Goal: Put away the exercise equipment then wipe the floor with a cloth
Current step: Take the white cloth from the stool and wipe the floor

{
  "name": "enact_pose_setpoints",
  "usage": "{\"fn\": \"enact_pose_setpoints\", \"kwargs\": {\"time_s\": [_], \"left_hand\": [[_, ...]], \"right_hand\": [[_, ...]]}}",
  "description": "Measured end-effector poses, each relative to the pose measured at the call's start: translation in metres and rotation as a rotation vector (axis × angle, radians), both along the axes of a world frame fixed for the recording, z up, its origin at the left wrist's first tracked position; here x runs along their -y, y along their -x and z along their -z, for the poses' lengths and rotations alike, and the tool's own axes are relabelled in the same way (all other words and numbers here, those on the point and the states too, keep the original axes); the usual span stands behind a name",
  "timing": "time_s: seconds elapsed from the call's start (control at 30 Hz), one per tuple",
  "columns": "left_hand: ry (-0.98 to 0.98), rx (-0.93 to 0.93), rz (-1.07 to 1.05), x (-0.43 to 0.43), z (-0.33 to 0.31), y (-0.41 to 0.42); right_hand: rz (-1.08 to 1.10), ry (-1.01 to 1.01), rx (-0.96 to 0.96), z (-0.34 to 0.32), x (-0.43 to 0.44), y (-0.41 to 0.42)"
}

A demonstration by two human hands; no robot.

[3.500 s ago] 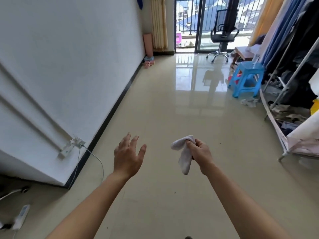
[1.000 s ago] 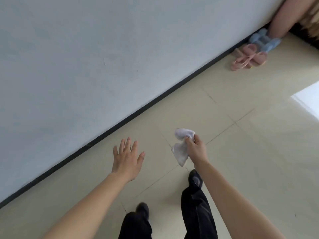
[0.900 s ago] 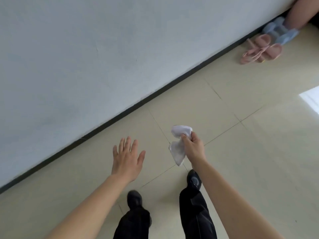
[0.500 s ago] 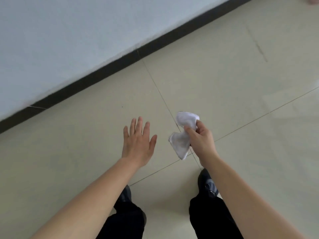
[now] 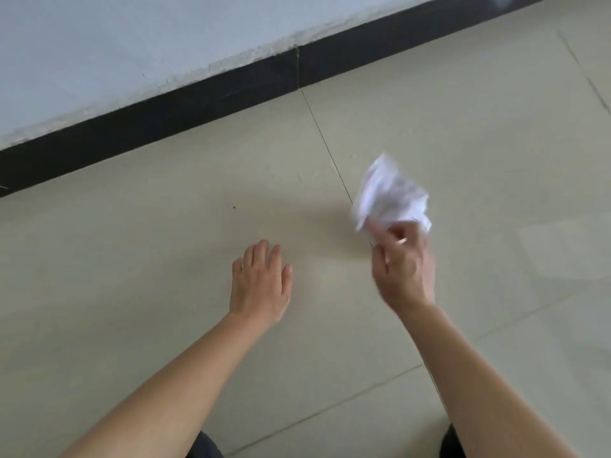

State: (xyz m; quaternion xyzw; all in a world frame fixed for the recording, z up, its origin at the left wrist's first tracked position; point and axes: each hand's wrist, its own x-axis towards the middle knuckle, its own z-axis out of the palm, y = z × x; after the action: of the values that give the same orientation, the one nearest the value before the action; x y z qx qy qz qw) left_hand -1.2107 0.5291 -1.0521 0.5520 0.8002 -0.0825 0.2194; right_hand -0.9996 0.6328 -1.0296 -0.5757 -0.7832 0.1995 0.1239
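As a person's two bare forearms reached out over a pale tiled floor, the right hand gripped a white cloth by its near edge, fingers curled and pinched shut on the fabric. The cloth stood bunched and crumpled just beyond the knuckles, to the right of a thin grout line that ran from the wall towards the camera. Both hand and cloth were smeared by motion blur, and it could not be told whether the fabric touched the tiles or hung just above them.

The left hand lay palm down, well apart from the cloth, its fingers straight and close together and holding nothing. Whether that palm rested on the floor or hovered over it could not be made out. A small dark speck sat on the tile beyond the left hand's fingertips.

A black skirting board crossed the upper part of the view on a slant, rising from left to right, with a vertical joint near its middle. Above it stood a pale grey wall, its lower edge rough where it met the board. Dark trousers showed at the bottom edge, beneath each forearm.
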Motion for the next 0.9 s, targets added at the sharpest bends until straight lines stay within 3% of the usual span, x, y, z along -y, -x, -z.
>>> {"fn": "enact_pose_setpoints", "kwargs": {"time_s": [0.07,0.27,0.37,0.47,0.53,0.67,0.83,0.9], "left_hand": [[-0.046,-0.014,-0.019,0.007,0.02,0.0],[-0.223,-0.076,0.004,0.006,0.058,0.01],[-0.176,-0.08,0.088,0.006,0.053,0.016],[-0.134,-0.091,0.029,0.004,0.04,0.019],[-0.121,-0.084,-0.04,0.002,0.039,0.025],[-0.127,-0.12,0.013,0.007,0.055,0.037],[-0.087,-0.104,0.005,0.017,0.056,0.038],[-0.083,-0.093,0.007,0.017,0.052,0.042]], "right_hand": [[-0.155,0.074,0.103,0.042,0.013,0.0],[0.153,0.028,0.007,0.078,-0.009,0.033],[0.06,0.212,0.213,0.08,-0.006,0.041],[0.041,0.311,0.26,0.08,0.003,0.04],[-0.028,0.279,0.27,0.08,-0.007,0.035],[-0.245,0.158,0.391,0.085,-0.079,0.023],[-0.005,0.329,0.435,0.082,-0.126,0.061],[-0.019,0.343,0.408,0.08,-0.127,0.091]]}}
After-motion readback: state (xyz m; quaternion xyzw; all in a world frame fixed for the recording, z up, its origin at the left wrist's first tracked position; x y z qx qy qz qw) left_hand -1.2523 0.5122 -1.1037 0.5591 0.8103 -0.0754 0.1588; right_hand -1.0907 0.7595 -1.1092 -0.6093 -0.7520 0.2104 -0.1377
